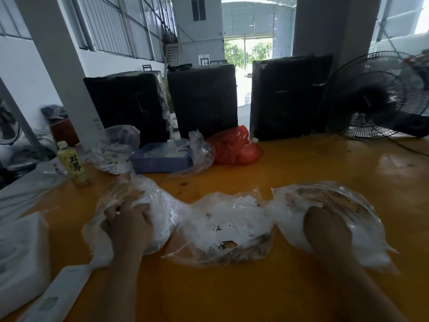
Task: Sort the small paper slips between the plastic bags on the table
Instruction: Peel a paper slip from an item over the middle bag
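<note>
Between the hands lies the middle bag (pixel 228 225) of slips; the left hand (pixel 128 225) grips the left bag (pixel 139 194), and the right hand (pixel 325 226) reaches into the right bag (pixel 334 198), its fingers hidden.

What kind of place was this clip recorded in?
Probably a warehouse or packing shed: corrugated metal walls, three black-wrapped parcels lined up on the orange worktable, and a black pedestal fan beside an open doorway.

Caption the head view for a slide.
Left hand and right hand reach into the outer two of three clear plastic bags on an orange table.
</note>
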The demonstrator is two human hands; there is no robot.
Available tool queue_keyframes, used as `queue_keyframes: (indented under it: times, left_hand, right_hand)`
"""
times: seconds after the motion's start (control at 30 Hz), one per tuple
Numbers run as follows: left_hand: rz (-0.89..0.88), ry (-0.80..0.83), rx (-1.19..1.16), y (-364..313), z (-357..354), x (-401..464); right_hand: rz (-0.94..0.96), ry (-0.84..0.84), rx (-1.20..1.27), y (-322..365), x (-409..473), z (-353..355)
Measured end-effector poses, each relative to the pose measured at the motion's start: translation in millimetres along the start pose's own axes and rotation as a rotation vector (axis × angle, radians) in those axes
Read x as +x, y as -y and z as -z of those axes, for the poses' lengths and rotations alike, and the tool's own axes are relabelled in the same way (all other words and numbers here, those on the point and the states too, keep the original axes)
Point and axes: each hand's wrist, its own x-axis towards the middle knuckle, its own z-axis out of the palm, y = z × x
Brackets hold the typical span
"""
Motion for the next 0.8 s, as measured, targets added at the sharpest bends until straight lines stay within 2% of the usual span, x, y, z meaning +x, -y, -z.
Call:
queue_keyframes:
  times: [0.1,0.23,0.3,0.33,0.4,0.47,0.53,0.6,0.7,0.8]
  left_hand:
    - [0.009,-0.07,-0.088,1,3,0]
    - [0.043,-0.463,-0.322,-15,9,-15]
    - [-0.127,-0.604,-0.484,-35,9,-29]
    - [-0.259,-0.611,-0.571,-46,7,-37]
    - [-0.488,-0.478,-0.747,-69,-3,-55]
    - [-0.572,-0.152,-0.864,-87,-13,-69]
    - [-0.51,0.207,-0.913,-98,-27,-79]
    - [-0.36,0.483,-1.038,-105,-37,-84]
    - [-0.134,0.667,-1.225,-106,-45,-89]
    - [-0.152,0.671,-1.23,-100,-42,-96]
  right_hand:
    - [0.001,-0.045,0.067,-2,1,0]
    - [-0.001,-0.047,0.125,-5,3,1]
    - [0.003,-0.099,0.187,-4,3,5]
    - [0.015,-0.138,0.203,-3,2,7]
    - [0.084,-0.228,0.243,5,0,10]
    - [0.201,-0.265,0.369,18,-2,13]
    - [0.282,-0.186,0.603,34,-8,15]
    - [0.316,0.0,0.854,51,-14,15]
    - [0.386,0.238,1.061,75,-20,9]
    - [0.488,0.373,1.093,93,-25,-1]
